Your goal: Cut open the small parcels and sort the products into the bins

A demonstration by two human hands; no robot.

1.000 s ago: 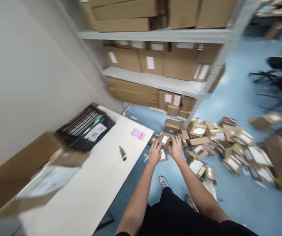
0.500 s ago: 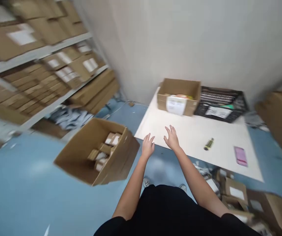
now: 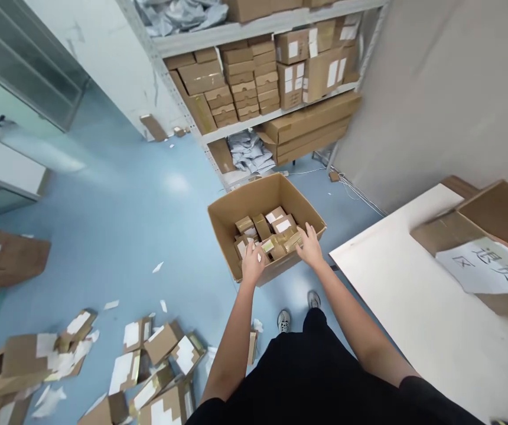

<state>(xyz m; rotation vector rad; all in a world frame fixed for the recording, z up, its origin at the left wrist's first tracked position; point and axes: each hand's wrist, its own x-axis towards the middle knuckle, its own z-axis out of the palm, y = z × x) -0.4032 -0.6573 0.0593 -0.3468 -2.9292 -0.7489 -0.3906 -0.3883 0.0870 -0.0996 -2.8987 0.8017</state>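
A large open cardboard box (image 3: 222,227) stands on the blue floor in front of me, with several small taped cartons (image 3: 261,226) inside. My left hand (image 3: 253,263) reaches over its near wall, fingers spread, close to a small carton with a yellowish label (image 3: 267,245). Over the near right part of the box is my right hand (image 3: 311,248), its fingers apart beside a brown carton (image 3: 293,241). Neither hand has anything lifted. Whether the fingertips touch the cartons I cannot tell.
A white table (image 3: 396,271) at the right bears a cardboard box with a handwritten paper sign (image 3: 488,265). Beyond the large box stands a metal shelf (image 3: 276,26) packed with cartons. Discarded boxes (image 3: 165,342) and paper scraps litter the floor at lower left.
My view has swung left, from the white table to the large box. Both hands have moved from the table's edge to above the cartons in the box.
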